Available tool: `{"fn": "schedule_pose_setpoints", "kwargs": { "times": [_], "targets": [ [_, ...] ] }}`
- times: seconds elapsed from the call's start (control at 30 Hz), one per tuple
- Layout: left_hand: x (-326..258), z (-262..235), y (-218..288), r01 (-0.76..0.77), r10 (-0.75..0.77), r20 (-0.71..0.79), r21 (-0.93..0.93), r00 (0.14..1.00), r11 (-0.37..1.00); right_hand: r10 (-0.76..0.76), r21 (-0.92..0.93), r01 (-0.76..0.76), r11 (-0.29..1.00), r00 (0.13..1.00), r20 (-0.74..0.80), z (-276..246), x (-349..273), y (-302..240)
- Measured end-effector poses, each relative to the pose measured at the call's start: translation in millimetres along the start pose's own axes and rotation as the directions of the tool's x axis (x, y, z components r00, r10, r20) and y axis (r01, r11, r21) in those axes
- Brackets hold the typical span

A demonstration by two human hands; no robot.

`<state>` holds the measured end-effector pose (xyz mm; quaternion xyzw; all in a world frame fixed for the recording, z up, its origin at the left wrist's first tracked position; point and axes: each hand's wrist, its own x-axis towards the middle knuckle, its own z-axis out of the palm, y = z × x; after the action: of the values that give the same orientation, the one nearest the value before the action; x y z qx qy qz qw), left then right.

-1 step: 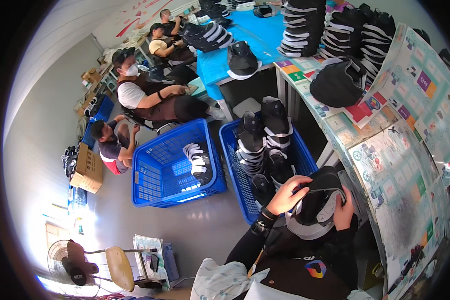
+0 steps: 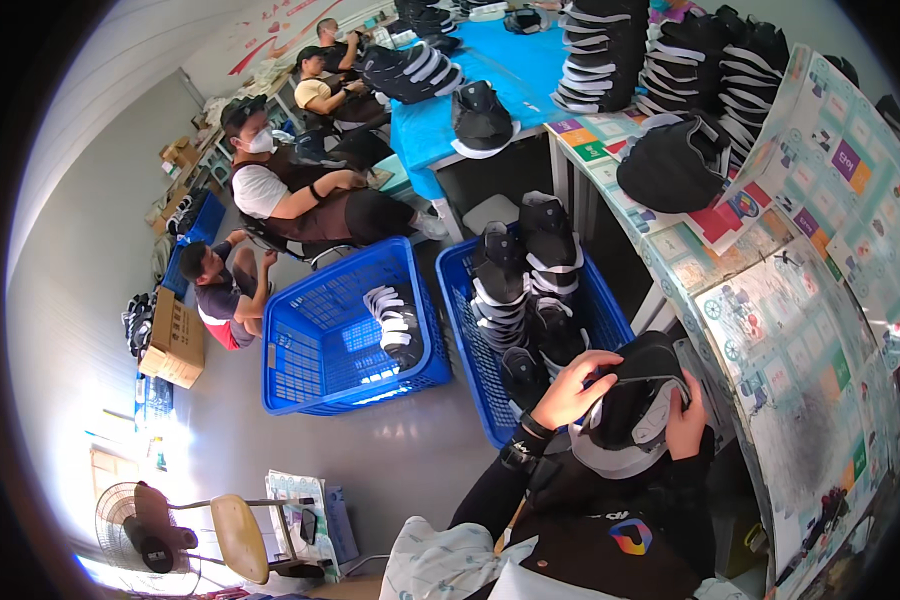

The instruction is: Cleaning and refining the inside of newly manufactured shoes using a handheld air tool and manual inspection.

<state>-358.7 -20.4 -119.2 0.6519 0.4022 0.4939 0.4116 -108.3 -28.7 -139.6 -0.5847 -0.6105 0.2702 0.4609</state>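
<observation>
In front of my lap I hold a black sewn fabric piece (image 2: 628,412) with a curved light grey rim along its lower edge. From the frame I cannot tell whether it is a cap or a shoe upper. My left hand (image 2: 573,390) grips its upper left edge, thumb and fingers pinched over the border. On its right side my right hand (image 2: 685,420) is closed, with the thumb on the near face and the fingers mostly hidden behind. Just beyond my left hand, a blue basket (image 2: 610,290) holds nested stacks of similar pieces (image 2: 500,280).
A second blue basket (image 2: 280,340) holds a small stack (image 2: 395,325). The paper-covered table (image 2: 710,270) at my right bears a loose black piece (image 2: 673,165) and tall stacks (image 2: 598,60). Seated people (image 2: 305,195) are on the left, a fan (image 2: 140,535) at lower left.
Both hands stay on the black fabric piece in nearly the same position. The whole view has shifted very slightly; nothing else visibly differs.
</observation>
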Motion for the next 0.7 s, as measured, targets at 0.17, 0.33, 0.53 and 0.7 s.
{"fn": "schedule_pose_setpoints", "kwargs": {
  "times": [0.17,0.33,0.53,0.7],
  "targets": [
    [2,3,0,-0.017,0.016,0.019,0.014,1.000,1.000,0.028,-0.032,-0.028,0.999,1.000,0.002,-2,-3,4],
    [0,4,-4,-0.003,0.003,0.019,-0.003,1.000,1.000,0.028,-0.065,-0.027,0.997,1.000,0.005,-3,-4,0],
    [-1,5,-9,0.018,-0.018,0.039,-0.015,0.999,1.000,0.028,-0.071,-0.028,0.997,1.000,-0.001,-4,-6,2],
    [-6,7,-16,0.053,-0.050,0.050,-0.078,0.998,0.996,0.022,-0.049,-0.021,0.999,1.000,0.016,-5,-8,2]
  ]
}}
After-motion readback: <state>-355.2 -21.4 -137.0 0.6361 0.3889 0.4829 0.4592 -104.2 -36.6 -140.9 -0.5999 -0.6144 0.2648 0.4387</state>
